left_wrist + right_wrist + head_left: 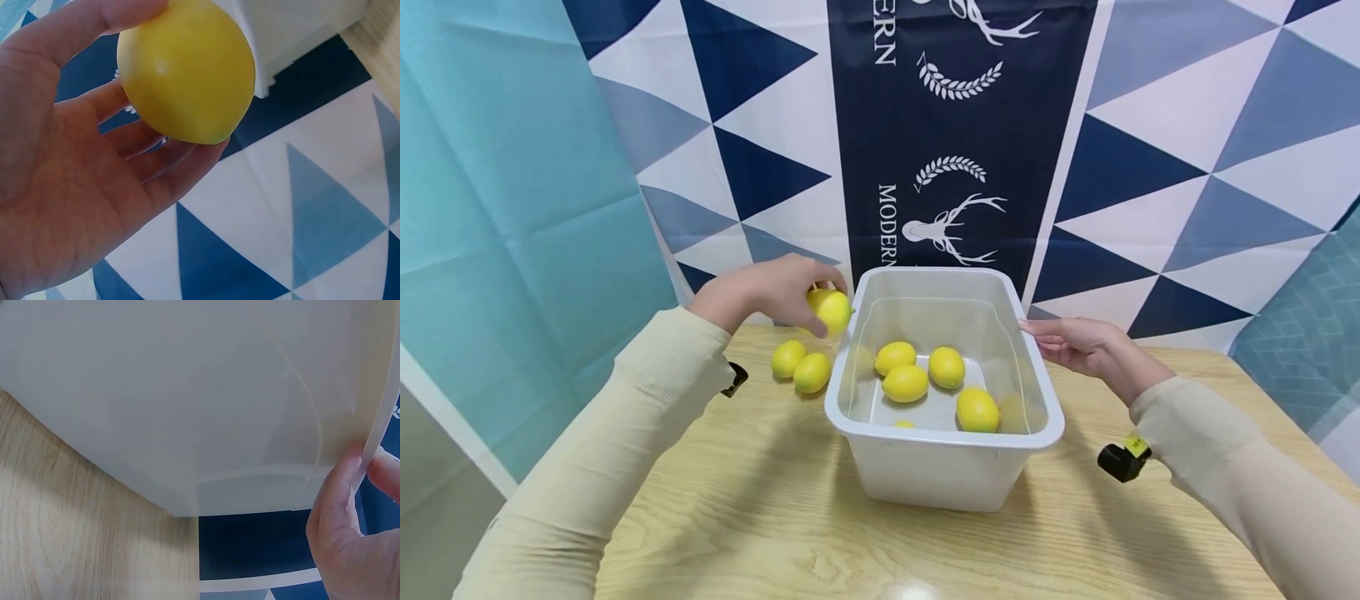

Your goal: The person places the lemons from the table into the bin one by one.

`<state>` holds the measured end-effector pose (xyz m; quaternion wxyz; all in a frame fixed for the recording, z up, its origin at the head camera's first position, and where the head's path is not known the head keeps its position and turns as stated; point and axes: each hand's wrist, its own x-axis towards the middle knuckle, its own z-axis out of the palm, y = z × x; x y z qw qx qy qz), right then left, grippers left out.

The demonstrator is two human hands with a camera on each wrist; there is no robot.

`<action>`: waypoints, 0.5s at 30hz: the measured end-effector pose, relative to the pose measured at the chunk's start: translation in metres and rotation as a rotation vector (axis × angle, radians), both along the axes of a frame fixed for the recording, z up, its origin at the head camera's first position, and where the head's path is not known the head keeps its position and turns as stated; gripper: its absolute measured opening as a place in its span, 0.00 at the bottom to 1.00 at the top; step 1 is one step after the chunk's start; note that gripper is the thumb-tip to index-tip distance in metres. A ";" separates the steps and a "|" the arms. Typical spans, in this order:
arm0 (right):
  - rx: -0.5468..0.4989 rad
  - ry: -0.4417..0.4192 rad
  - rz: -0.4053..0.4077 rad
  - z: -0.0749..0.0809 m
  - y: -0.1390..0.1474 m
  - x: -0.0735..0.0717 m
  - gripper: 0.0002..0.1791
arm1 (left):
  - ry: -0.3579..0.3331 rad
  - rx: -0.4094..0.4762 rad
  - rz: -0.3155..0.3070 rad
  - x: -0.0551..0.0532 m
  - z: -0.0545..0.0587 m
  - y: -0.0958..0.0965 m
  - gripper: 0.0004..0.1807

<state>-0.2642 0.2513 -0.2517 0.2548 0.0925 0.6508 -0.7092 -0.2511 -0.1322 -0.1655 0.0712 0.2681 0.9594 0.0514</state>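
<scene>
My left hand (784,290) grips a yellow lemon (830,311) between thumb and fingers, above the table just outside the left rim of a white plastic bin (932,475). In the left wrist view that lemon (187,72) sits at the fingertips, away from the palm. At the bin's right side, my right hand (1081,346) pinches the rim, with the thumb on one face and the fingers on the other, as the right wrist view of the hand (350,531) shows. Several lemons (905,383) lie on the bin's floor, one mostly hidden behind the front rim.
Two more lemons (812,372) lie side by side on the wooden table (737,508), left of the bin and below my left hand. A patterned cloth (775,108) hangs behind the table, close to the bin's back. A turquoise cloth (512,208) hangs at the left.
</scene>
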 end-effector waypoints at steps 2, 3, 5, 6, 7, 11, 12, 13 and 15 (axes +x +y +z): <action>-0.001 0.004 0.007 0.001 0.001 0.000 0.06 | 0.003 0.007 -0.004 0.001 0.005 0.005 0.28; -0.001 0.005 0.008 0.002 0.001 -0.001 0.05 | 0.005 0.009 -0.012 0.001 0.007 0.008 0.29; -0.005 0.002 0.006 0.002 0.001 -0.001 0.04 | 0.003 0.018 -0.022 0.001 0.009 0.014 0.29; -0.007 0.000 0.004 0.003 0.001 -0.001 0.04 | 0.001 0.024 -0.028 0.002 0.010 0.017 0.29; -0.009 -0.004 -0.002 0.003 0.001 -0.001 0.03 | -0.001 0.031 -0.034 0.002 0.010 0.019 0.29; -0.022 -0.015 -0.016 0.002 0.000 -0.001 0.02 | 0.007 0.053 -0.065 0.001 0.010 0.029 0.29; -0.024 -0.017 -0.019 0.002 0.000 -0.001 0.03 | 0.007 0.058 -0.071 0.001 0.009 0.031 0.29; -0.025 -0.019 -0.020 0.001 0.000 -0.001 0.03 | 0.007 0.060 -0.078 0.000 0.009 0.033 0.29; -0.028 -0.024 -0.021 0.001 0.000 0.000 0.03 | 0.004 0.062 -0.092 -0.002 0.008 0.039 0.29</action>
